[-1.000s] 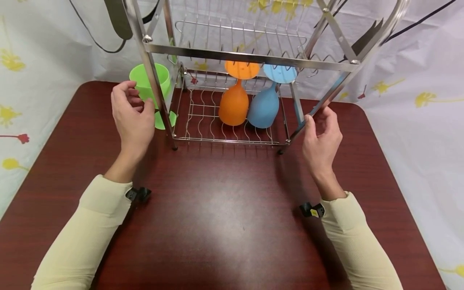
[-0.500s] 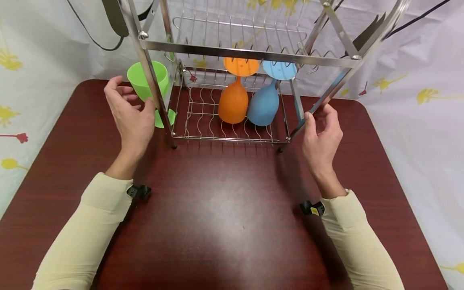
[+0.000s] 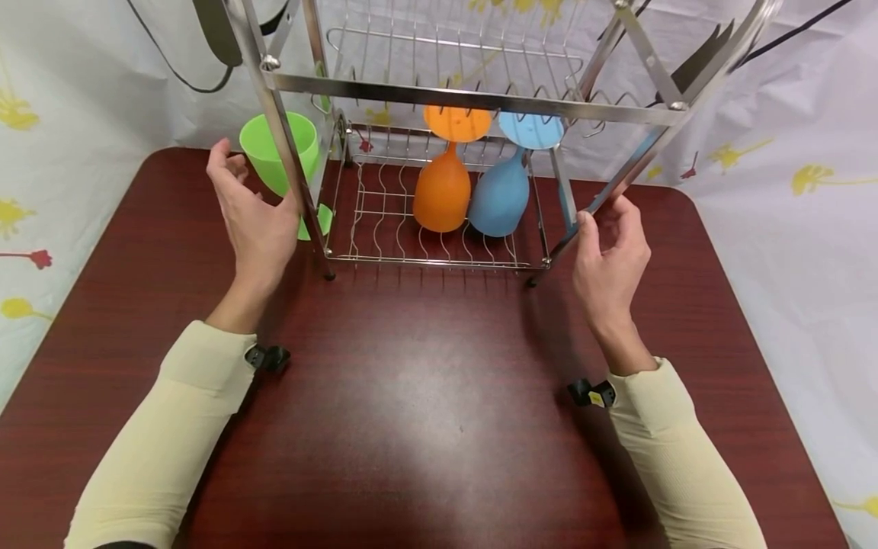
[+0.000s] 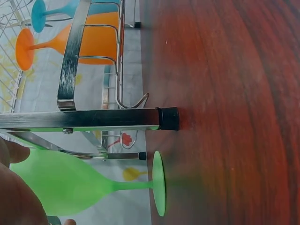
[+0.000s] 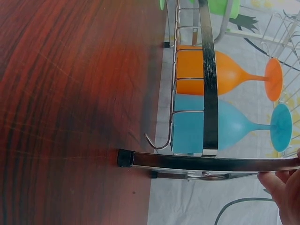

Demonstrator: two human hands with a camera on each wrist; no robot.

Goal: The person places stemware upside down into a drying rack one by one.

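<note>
Two are racked upside down, upper centre: orange goblet and blue goblet. The green goblet, upper left, stands outside on the counter; left grip loosely spread beside it, contact unclear, right grip pinching the rack.

Right hand — only part in frame — has fingers against a leg of the metal rack. That leg's black foot stands on the wood-grained table. Blue goblet and orange goblet sit inverted, side by side, on the wire shelf; blue nearer the leg. A flat crossbar passes before both bowls. Dark cable noted near the hand.
</note>
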